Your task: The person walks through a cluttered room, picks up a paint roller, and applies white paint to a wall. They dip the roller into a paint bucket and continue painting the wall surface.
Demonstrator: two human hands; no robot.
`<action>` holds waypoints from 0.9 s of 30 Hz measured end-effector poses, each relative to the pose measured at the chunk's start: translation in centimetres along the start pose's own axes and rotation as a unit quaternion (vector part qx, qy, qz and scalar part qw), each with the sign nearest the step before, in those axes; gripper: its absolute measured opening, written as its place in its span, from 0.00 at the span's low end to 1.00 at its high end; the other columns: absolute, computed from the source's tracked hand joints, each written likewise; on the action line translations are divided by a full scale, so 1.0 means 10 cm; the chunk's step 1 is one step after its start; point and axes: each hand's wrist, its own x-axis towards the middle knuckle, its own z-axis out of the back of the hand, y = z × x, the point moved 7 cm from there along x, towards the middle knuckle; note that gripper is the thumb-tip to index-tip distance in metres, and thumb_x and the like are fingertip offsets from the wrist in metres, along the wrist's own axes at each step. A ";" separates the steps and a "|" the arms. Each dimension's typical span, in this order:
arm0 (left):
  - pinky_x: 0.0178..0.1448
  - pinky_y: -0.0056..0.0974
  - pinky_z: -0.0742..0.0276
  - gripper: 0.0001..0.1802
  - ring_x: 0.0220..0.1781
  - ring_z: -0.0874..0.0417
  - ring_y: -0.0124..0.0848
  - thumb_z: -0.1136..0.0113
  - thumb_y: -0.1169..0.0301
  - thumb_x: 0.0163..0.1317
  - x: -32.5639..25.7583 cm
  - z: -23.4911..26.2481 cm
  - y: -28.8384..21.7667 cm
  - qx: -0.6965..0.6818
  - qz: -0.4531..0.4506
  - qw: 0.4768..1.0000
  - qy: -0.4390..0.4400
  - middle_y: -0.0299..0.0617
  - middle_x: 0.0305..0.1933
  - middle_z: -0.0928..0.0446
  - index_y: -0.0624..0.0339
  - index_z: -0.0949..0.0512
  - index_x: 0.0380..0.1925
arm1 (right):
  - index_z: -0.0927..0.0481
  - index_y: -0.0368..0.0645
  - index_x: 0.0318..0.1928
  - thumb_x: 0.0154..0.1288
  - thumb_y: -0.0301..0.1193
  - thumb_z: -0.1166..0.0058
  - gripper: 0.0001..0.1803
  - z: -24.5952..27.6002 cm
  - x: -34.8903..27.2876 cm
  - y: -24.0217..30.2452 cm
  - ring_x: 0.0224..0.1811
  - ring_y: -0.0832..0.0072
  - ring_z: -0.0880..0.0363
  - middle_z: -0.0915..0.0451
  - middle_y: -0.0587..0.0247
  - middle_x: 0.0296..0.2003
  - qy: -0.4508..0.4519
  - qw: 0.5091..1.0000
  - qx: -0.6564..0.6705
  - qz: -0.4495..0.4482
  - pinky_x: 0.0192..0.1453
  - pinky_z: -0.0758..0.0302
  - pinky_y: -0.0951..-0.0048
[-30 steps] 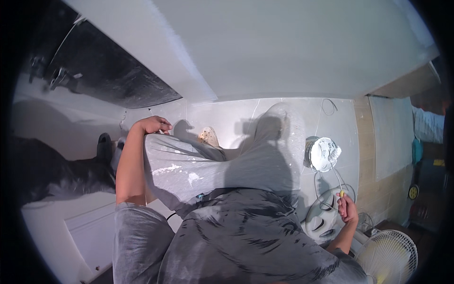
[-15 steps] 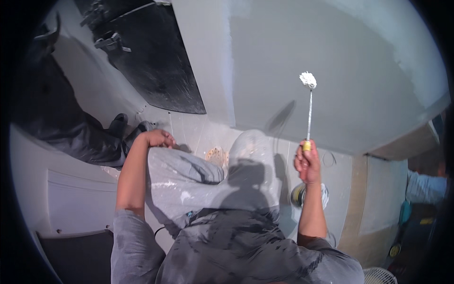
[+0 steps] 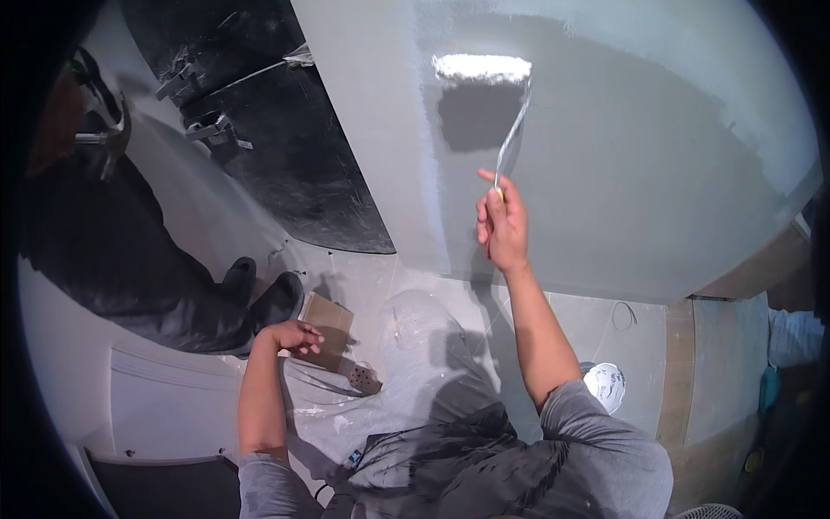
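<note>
1. Head view: right hand was clamped on the roller by its handle, index finger sticking out.
2. Roller head, coated white, was up in front of the grey wall, near the pale strip on its left. A dark patch showed just below it; couldn't tell if it touched.
3. Left hand hung near the left knee, fingers apart and loosely curled, brown board just behind.
4. Bucket, white inside, was on the floor, right of the right forearm.
5. Co-worker's leg was at left, by the black panel.
</note>
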 end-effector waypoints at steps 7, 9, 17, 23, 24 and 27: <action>0.42 0.30 0.21 0.26 0.39 0.17 0.23 0.31 0.57 0.65 0.23 0.11 0.63 -0.057 -0.013 0.998 0.007 0.39 0.44 0.13 0.59 0.23 0.57 | 0.26 0.41 0.63 0.81 0.40 0.56 0.20 0.10 0.38 0.28 0.18 0.88 0.37 0.34 0.74 0.24 -0.012 0.996 -0.065 0.062 0.23 0.37 0.83; 0.48 0.30 0.21 0.32 0.52 0.15 0.27 0.31 0.56 0.65 0.33 0.14 0.80 -0.037 -0.012 0.999 -0.001 0.42 0.45 0.14 0.66 0.27 0.61 | 0.25 0.40 0.62 0.81 0.40 0.56 0.20 0.14 0.37 0.22 0.19 0.88 0.36 0.34 0.74 0.23 -0.024 0.994 -0.079 0.073 0.23 0.37 0.82; 0.49 0.31 0.23 0.31 0.52 0.16 0.27 0.37 0.53 0.70 0.48 0.15 1.02 -0.020 0.017 0.999 0.043 0.44 0.57 0.17 0.68 0.25 0.62 | 0.22 0.39 0.58 0.81 0.40 0.56 0.20 0.54 -0.29 -0.84 0.20 0.87 0.35 0.34 0.75 0.20 -0.055 0.993 -0.096 -0.030 0.25 0.36 0.80; 0.49 0.29 0.24 0.29 0.49 0.17 0.25 0.38 0.53 0.71 0.50 0.15 1.04 0.002 0.008 0.999 0.052 0.43 0.54 0.15 0.67 0.23 0.60 | 0.21 0.40 0.53 0.80 0.39 0.57 0.17 0.80 -0.97 -1.71 0.20 0.86 0.36 0.34 0.74 0.20 -0.085 0.982 -0.112 -0.123 0.26 0.36 0.80; 0.49 0.29 0.24 0.29 0.48 0.17 0.24 0.38 0.53 0.71 0.47 0.14 1.05 -0.006 0.011 0.999 0.051 0.42 0.53 0.14 0.66 0.23 0.59 | 0.21 0.40 0.52 0.80 0.39 0.57 0.17 0.81 -1.08 -1.83 0.20 0.86 0.36 0.34 0.74 0.20 -0.087 0.981 -0.116 -0.131 0.25 0.36 0.80; 0.45 0.28 0.26 0.25 0.40 0.21 0.21 0.35 0.51 0.68 0.40 0.10 0.96 -0.035 0.004 0.999 0.037 0.40 0.46 0.13 0.62 0.18 0.51 | 0.22 0.42 0.49 0.81 0.42 0.57 0.17 0.94 -1.44 -2.32 0.19 0.86 0.36 0.35 0.74 0.21 -0.105 0.972 -0.069 -0.199 0.24 0.37 0.81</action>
